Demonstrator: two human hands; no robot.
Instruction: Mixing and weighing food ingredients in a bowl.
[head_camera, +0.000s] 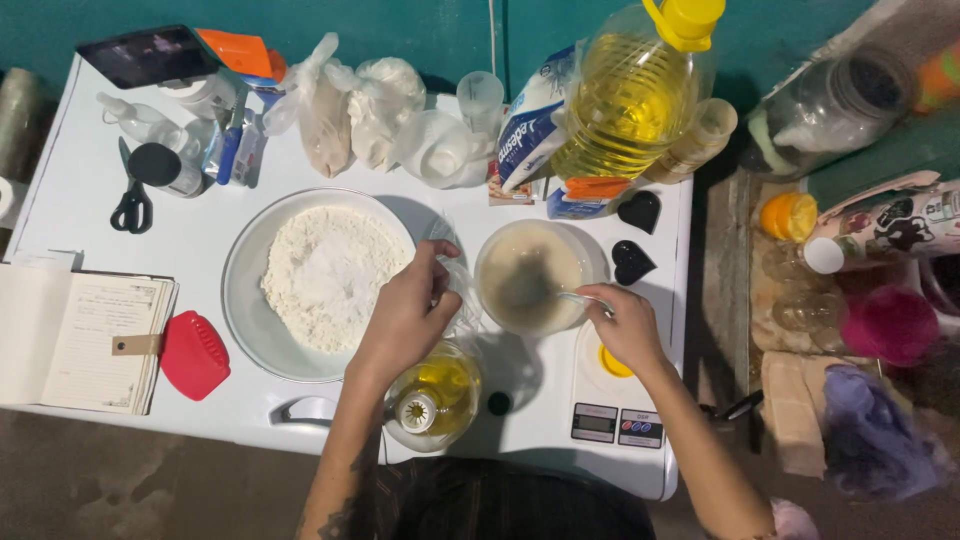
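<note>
My right hand (628, 325) grips a metal spoon (570, 296) whose bowl sits in a beige liquid inside a clear round container (530, 275). My left hand (410, 312) pinches a small clear plastic bag (458, 285) between that container and a wide white bowl (250, 300) of flour (328, 275). An open small bottle of yellow oil (435, 395) stands just below my left hand, with its black cap (498, 403) lying beside it.
A large oil jug (635, 95), a flour packet (530, 120), knotted plastic bags (350, 110) and two black heart-shaped moulds (635, 235) stand behind. Scissors (132, 200), an open notebook (85, 340) and a red scraper (195, 355) lie left. A kitchen scale (615, 410) sits front right.
</note>
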